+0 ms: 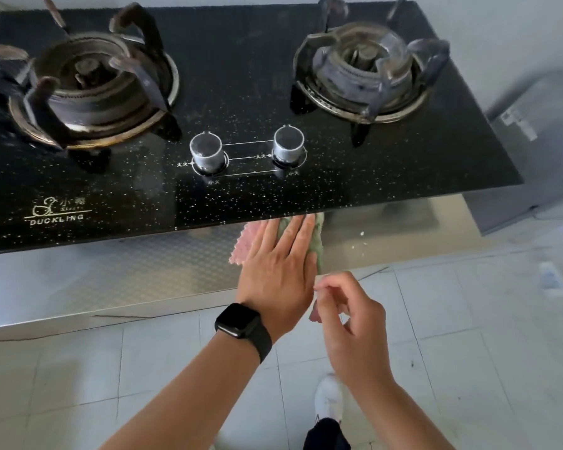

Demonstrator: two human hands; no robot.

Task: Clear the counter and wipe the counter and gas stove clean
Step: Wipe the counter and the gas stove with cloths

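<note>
A black glass gas stove (pixel 247 92) with two burners and two silver knobs (pixel 207 154) stands on a steel counter (pixel 111 280). In front of the stove lies a pink and green cloth (pixel 241 245). My left hand (pixel 280 271), with a black watch on the wrist, presses flat on the cloth with straight fingers that reach the stove's front edge. My right hand (pixel 348 316) hovers just off the counter's front edge beside the left hand, fingers loosely curled, with nothing clearly held in it.
A few white crumbs (pixel 362 234) lie on the counter to the right of the cloth. A grey appliance (pixel 533 141) stands to the right of the stove. Below is a pale tiled floor (pixel 468 319) with my white shoe (pixel 329 397) on it.
</note>
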